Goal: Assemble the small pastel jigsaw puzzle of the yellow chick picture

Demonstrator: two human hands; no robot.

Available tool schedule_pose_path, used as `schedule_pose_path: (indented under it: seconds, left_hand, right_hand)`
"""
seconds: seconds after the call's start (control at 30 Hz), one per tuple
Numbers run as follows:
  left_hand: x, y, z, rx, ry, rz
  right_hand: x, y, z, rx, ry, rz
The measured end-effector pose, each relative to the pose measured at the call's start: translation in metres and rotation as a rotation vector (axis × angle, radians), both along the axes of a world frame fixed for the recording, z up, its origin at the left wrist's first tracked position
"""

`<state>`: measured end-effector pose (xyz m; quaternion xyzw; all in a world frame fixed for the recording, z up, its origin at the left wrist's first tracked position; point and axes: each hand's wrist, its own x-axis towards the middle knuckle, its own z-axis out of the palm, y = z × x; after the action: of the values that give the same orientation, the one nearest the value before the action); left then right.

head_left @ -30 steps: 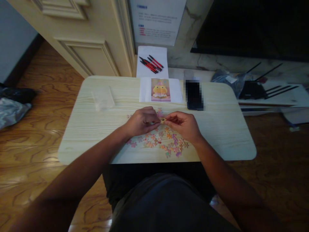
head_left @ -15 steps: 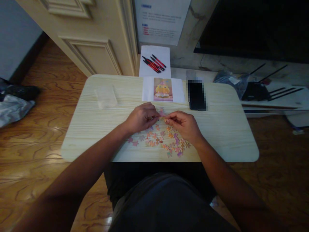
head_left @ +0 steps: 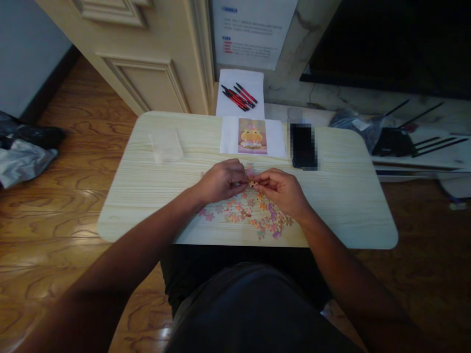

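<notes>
My left hand (head_left: 226, 180) and my right hand (head_left: 281, 189) meet fingertip to fingertip over the table. Between them is a small orange jigsaw piece (head_left: 252, 184) with dark marks, pinched by the fingers of both; whether it is one piece or two joined is too small to tell. Just beyond the fingertips lies a pinkish-purple piece (head_left: 250, 169). Many loose jigsaw pieces (head_left: 237, 212), orange, pink and purple, are scattered on the near side, some partly hidden under my hands. A printed picture of a yellow cartoon figure (head_left: 252, 136) lies beyond them.
The pale wood-grain table (head_left: 349, 211) has rounded corners. A black phone (head_left: 304, 147) lies at the back right, a whitish translucent packet (head_left: 166, 145) at the back left. Red and black pens (head_left: 239, 97) rest on white paper behind the table. A router (head_left: 393, 142) stands on the shelf.
The whole view has shifted slightly. My left hand's fingers have moved a little, and the orange piece between the fingertips shows more clearly. My right hand keeps nearly the same pose.
</notes>
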<state>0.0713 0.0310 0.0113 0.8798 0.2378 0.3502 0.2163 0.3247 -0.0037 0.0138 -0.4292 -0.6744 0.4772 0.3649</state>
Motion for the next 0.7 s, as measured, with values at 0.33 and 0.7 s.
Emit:
schedule_pose_path:
  seconds: [0.33, 0.7]
  left_hand:
    - [-0.0007, 0.0027, -0.0045, 0.103, 0.164, 0.037]
    - [-0.0010, 0.0029, -0.0040, 0.083, 0.166, 0.021]
  right_hand:
    - [0.0074, 0.0013, 0.0026, 0.383, -0.374, -0.033]
    - [0.0071, 0.0028, 0.0014, 0.434, -0.486, -0.028]
